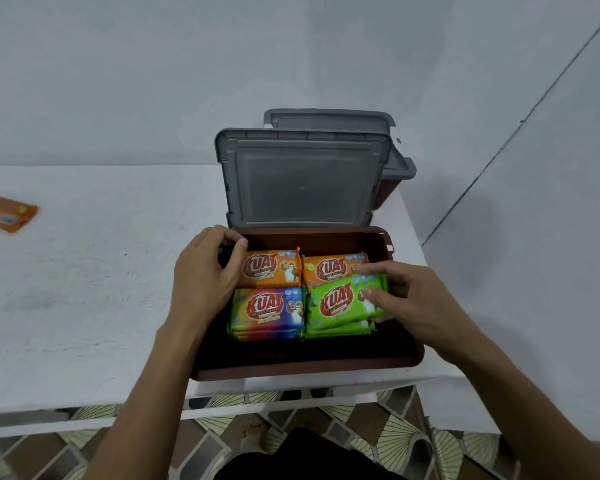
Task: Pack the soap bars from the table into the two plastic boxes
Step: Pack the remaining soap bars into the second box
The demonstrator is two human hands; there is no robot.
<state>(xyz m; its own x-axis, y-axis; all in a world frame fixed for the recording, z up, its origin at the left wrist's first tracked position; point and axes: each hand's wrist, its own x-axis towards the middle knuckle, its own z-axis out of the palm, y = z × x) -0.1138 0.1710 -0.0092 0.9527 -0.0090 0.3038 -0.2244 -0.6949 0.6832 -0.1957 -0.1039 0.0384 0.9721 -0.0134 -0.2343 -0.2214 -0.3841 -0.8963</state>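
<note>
While the right hand (400, 299) pinches that green soap bar (343, 301), I'd square it flat; left hand (207, 275), loosely curled, steadies the near box (305, 370).

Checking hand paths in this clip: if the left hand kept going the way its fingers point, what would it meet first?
Probably the orange soap bar at the box's back left; the left hand already curls beside it.

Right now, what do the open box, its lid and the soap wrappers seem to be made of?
Box: likely hard plastic, opaque brown, smooth moulded rim.
Lid: probably plastic, grey frame around a cloudy see-through panel.
Soap wrappers: seemingly thin glossy printed film, with crimped ends and shine.
</note>
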